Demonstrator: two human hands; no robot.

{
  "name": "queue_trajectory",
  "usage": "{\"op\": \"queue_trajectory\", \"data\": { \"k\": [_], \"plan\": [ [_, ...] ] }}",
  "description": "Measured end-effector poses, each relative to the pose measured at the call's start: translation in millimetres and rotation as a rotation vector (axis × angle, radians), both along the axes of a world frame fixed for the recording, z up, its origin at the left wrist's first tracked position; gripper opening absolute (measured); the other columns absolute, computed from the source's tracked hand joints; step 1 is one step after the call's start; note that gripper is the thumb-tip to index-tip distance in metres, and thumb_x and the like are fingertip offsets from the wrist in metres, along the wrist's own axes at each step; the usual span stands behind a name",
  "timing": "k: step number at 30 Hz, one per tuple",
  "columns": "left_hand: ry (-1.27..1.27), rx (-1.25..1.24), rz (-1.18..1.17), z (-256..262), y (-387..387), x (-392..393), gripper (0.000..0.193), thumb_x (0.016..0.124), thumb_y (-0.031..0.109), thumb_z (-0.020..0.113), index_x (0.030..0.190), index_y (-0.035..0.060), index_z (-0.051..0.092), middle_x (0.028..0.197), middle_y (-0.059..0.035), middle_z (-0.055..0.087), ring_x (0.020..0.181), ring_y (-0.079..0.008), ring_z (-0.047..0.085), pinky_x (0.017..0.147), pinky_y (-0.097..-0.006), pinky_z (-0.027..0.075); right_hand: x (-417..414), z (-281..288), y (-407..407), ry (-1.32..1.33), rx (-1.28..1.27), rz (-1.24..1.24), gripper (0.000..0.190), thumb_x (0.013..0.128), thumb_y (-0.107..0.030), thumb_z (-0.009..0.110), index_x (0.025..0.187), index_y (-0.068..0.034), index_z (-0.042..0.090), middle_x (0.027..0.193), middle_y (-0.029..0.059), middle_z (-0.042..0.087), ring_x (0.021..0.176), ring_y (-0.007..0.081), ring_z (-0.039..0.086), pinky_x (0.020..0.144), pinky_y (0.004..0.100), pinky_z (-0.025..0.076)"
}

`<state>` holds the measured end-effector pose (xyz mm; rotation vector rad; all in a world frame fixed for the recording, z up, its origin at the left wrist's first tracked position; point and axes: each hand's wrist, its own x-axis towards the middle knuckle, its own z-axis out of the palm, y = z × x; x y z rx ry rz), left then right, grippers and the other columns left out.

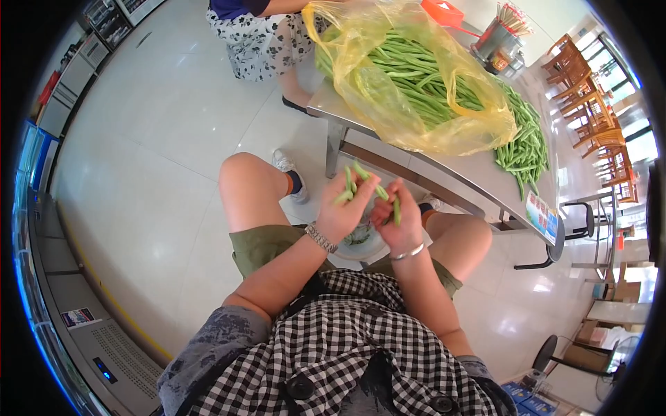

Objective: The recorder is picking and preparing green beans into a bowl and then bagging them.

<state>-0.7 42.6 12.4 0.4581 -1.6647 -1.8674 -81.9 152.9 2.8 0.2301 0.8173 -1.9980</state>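
My left hand (338,210), with a metal watch at the wrist, grips several green beans (348,179) that stick out past the fingers. One of them slants across toward my right hand (403,221), which wears a silver bangle. A short length of green bean (397,210) sits in the fingers of that hand. Both hands are held over a pale round container (364,252) between my knees, with green scraps showing inside; my forearms and hands hide much of it. Ahead, a yellow plastic bag (416,138) full of green beans (411,73) lies spread wide on a metal table (458,166).
A pile of short bean pieces (525,145) lies right of the bag, near a printed card (541,210). Behind stand a metal holder of chopsticks (491,41) and a red box (442,11). Another person in a patterned skirt (260,47) sits at the table's left end. A black stool (555,242) stands at right.
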Motion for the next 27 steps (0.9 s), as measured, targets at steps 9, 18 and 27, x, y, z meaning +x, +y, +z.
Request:
{"op": "queue_trajectory", "data": {
  "k": [9, 18, 27],
  "plan": [
    [-0.319, -0.234, -0.399, -5.3, -11.7, 2.8, 0.03, 0.086, 0.031, 0.062, 0.079, 0.0016, 0.063, 0.066, -0.0078, 0.06, 0.059, -0.0152, 0.055, 0.058, -0.0299, 0.044, -15.3, 22.5, 18.7, 0.615, 0.296, 0.362, 0.017, 0.091, -0.027, 0.055, 0.092, -0.01, 0.057, 0.072, -0.0054, 0.052, 0.055, 0.0043, 0.039, 0.049, 0.0196, 0.033],
    [-0.376, -0.502, -0.485, 17.0, -22.8, 5.6, 0.022, 0.078, 0.02, 0.062, 0.08, -0.0004, 0.054, 0.074, -0.0184, 0.056, 0.069, -0.0353, 0.056, 0.061, -0.0383, 0.044, -9.6, 31.2, 37.8, 1.35, 0.638, 0.537, 0.022, 0.084, -0.027, 0.059, 0.091, -0.007, 0.06, 0.078, 0.0146, 0.061, 0.068, 0.028, 0.059, 0.065, 0.0358, 0.047],
    [-0.388, -0.769, -0.648, 4.1, -7.2, 5.4, 0.016, 0.074, 0.017, 0.058, 0.08, 0.0018, 0.056, 0.078, -0.0183, 0.055, 0.077, -0.0382, 0.054, 0.066, -0.0435, 0.043, -10.6, 12.7, 48.7, 1.771, 0.868, 0.649, 0.028, 0.083, -0.034, 0.052, 0.086, -0.009, 0.063, 0.076, 0.0148, 0.064, 0.071, 0.0346, 0.061, 0.065, 0.0439, 0.049]
  ]
}}
